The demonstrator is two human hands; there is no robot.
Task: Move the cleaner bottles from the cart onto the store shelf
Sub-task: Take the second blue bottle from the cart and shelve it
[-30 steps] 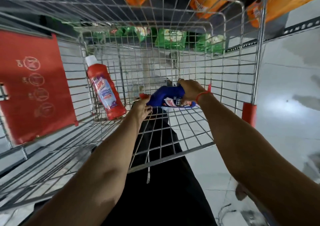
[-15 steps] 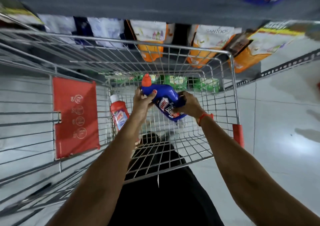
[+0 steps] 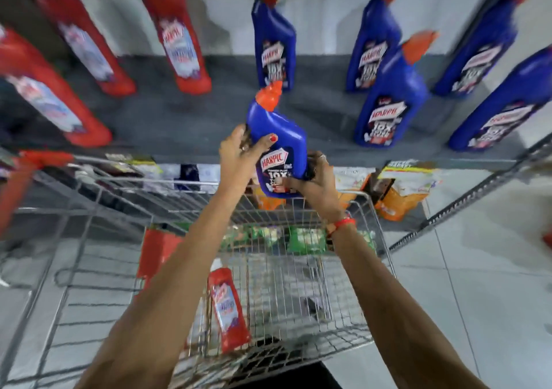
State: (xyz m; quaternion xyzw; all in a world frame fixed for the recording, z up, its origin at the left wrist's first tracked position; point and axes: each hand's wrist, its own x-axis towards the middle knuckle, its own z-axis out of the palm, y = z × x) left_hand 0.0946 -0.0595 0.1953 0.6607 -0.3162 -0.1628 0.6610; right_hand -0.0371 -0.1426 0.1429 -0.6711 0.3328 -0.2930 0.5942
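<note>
One blue plastic cleaner bottle with an orange cap, held upright and slightly tilted above the front edge of the dark grey store shelf. One red plastic cleaner bottle with a white cap stands leaning inside the wire shopping cart. Three red and five blue bottles stand on the shelf.

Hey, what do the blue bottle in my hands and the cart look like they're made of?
The blue bottle looks like glossy moulded plastic: soft highlights on its shoulder, an opaque body, an orange cap and a printed label. The cart looks like bare, shiny metal wire: thin silvery rods crossing in an open grid, with a thicker rod along the rim. Both are guesses from looks alone.
</note>
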